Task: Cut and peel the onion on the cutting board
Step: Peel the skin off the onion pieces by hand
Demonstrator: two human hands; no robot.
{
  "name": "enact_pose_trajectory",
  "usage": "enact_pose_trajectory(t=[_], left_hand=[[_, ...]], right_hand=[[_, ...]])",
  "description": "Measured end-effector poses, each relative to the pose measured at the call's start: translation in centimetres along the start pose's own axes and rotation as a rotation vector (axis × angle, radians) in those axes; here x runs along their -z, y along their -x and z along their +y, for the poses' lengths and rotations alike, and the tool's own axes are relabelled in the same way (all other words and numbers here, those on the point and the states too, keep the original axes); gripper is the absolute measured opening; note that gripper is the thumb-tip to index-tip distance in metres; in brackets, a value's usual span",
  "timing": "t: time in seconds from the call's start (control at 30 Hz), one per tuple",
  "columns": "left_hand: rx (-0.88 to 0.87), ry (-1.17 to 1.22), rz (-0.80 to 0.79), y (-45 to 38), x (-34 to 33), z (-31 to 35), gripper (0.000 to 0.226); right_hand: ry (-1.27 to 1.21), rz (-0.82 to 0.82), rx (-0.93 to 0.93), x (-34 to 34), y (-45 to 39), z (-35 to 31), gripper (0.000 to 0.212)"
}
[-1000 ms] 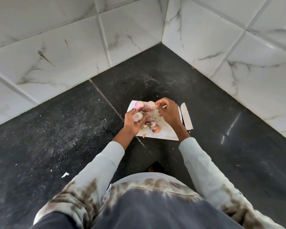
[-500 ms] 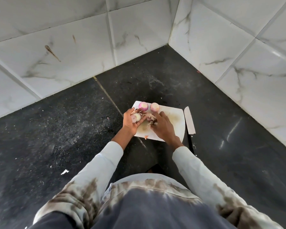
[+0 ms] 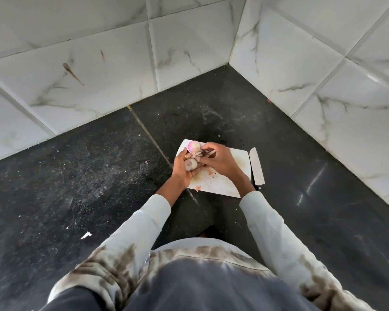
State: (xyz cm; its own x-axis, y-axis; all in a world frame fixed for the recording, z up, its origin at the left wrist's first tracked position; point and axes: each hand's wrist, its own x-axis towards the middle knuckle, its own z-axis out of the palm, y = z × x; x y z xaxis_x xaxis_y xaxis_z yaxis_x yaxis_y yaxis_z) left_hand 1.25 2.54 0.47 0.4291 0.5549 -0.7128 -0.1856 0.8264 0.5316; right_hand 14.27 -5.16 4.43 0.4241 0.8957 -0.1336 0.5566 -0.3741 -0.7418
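Papery skin tears easily, so our left hand cups the light, slippery onion half over the cutting board while our right hand pinches its peel.

A: Where is free room?
B: The dark counter left of the cutting board is open.
A: And right?
B: The knife lies just beside the board; the tiled walls close the corner behind.
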Motion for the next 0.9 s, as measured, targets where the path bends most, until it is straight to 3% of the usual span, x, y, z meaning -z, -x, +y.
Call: enact_pose_trajectory(t=[0.2, 0.33, 0.43, 0.5, 0.67, 0.9], left_hand=[[0.064, 0.042, -0.078, 1.3, -0.3, 0.2, 0.040], [0.066, 0.129, -0.100, 1.2, 0.1, 0.7, 0.036], [0.051, 0.191, -0.046, 0.7, 0.7, 1.1, 0.040], [0.036, 0.255, -0.040, 0.7, 1.1, 1.5, 0.035], [0.037, 0.345, -0.036, 1.2, 1.5, 2.3, 0.034], [0.035, 0.354, -0.041, 1.3, 1.8, 2.2, 0.036]], right_hand=[[0.101, -0.069, 0.073, -1.7, 0.1, -1.9, 0.034], [0.006, 0.067, 0.036, 0.2, -0.3, -1.9, 0.029], [0.058, 0.200, -0.023, 0.9, -0.9, -0.4, 0.015], [0.116, 0.205, -0.067, 0.6, -1.0, 1.0, 0.009], [0.227, 0.068, -0.082, -2.2, 0.0, 2.4, 0.028], [0.315, 0.099, -0.071, -4.7, 1.2, 3.7, 0.042]])
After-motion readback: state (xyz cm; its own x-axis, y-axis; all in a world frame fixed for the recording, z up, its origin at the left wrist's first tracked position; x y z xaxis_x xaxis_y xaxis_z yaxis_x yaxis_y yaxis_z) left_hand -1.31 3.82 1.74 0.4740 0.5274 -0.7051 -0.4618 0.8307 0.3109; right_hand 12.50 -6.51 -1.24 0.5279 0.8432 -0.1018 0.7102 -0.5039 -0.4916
